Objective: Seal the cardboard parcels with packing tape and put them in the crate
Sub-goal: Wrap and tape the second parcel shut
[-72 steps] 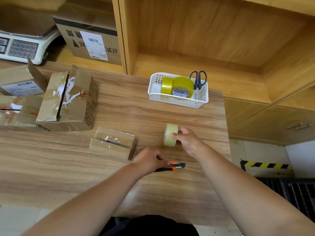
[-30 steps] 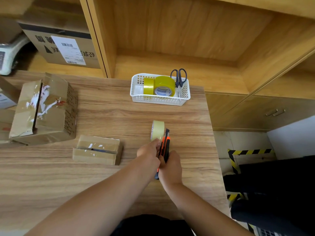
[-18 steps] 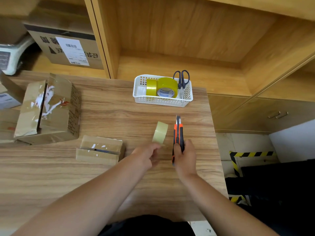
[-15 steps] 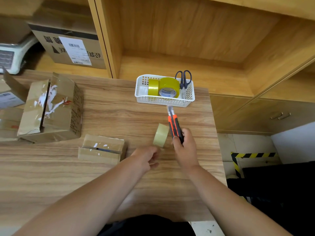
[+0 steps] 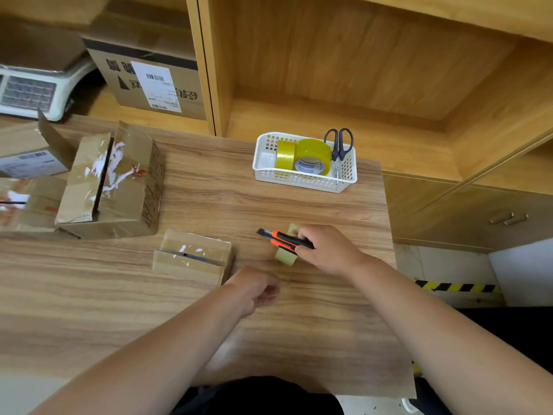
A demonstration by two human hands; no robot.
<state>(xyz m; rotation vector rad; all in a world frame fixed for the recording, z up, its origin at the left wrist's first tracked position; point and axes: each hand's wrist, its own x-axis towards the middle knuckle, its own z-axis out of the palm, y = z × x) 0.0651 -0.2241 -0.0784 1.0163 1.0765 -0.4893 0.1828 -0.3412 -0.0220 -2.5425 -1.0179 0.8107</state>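
Gripping the orange-and-black utility knife, your right hand has its fingers wrapped around the handle, with the blade end pointing left. The knife lies across the front of a pale roll of packing tape, which stands on edge on the wooden table just beside that hand. Your left hand sits nearer to you and a little left of the roll, low over the tabletop. Its fingers are curled in. You cannot tell whether they pinch a strip of clear tape or hold nothing.

Just left of your left hand lies the small cardboard parcel, its top flaps down with a dark gap between them. Farther left is a larger parcel, its flaps unsealed and marked with torn white label scraps. More boxes sit at the left edge.

At the far side of the table a white plastic basket holds two yellow tape rolls and black scissors. On the shelf to the far left stand a labelled carton and a weighing scale.
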